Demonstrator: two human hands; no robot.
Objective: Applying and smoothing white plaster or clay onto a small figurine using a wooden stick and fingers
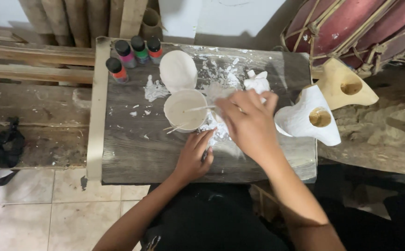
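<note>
The scene is taken from a single head-worn camera, aimed steeply down and forward over a wooden work board (132,153). The board is seen at close range, at arm's reach. The tiled floor (39,209) is caught at lower left, the wall at top.

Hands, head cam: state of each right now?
Left hand: flat on the board, fingers extended, holding nothing visible.
Right hand: fingers curled beside the white cup; whether it grips anything cannot be told.
</note>
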